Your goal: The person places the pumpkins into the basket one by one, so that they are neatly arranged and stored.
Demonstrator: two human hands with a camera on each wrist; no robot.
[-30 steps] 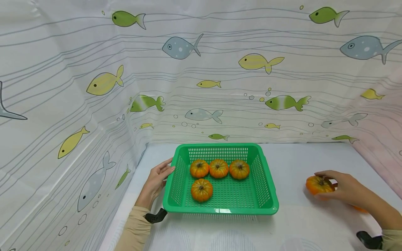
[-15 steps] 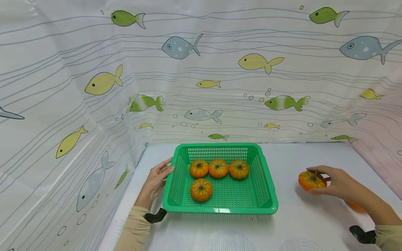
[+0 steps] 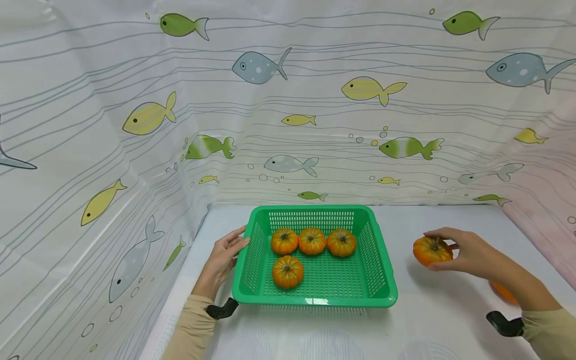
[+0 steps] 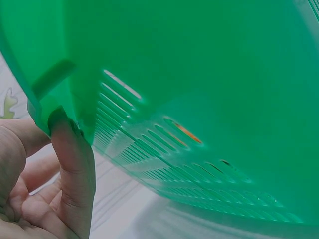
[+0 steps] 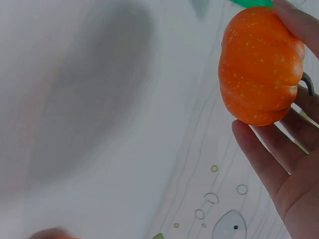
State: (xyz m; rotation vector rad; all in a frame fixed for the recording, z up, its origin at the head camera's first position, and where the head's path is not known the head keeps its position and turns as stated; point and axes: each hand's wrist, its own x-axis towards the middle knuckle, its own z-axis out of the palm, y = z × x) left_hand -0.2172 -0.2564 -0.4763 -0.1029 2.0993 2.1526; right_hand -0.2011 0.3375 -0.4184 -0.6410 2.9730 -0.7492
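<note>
1. the fish-print backdrop (image 3: 315, 45) was placed behind and along both sides of the work area.
2. the white table (image 3: 432, 320) was met at its rear edge by the backdrop.
3. the green basket (image 3: 270, 299) was set on the table, long axis running left to right. its left rim was gripped by the left hand (image 3: 222, 257).
4. the right hand (image 3: 472, 255) was positioned right of the basket. the held pumpkin (image 3: 429, 252) was gripped in it between thumb and fingers.
5. governing relation: the held pumpkin was suspended above the table, between the right hand and the basket's right rim, and apart from that rim. the basket was located to the left of the right hand, the nearer hand to that rim.
6. three pumpkins (image 3: 311, 241) were arranged in a row at the basket's rear; the front pumpkin (image 3: 287, 272) was seated on the near side of the leftmost.
7. an orange item (image 3: 504, 293) was partly hidden by the right forearm (image 3: 524, 285); its identity could not be confirmed.
8. the stem (image 5: 308, 83) of the held pumpkin was turned toward the right hand.
</note>
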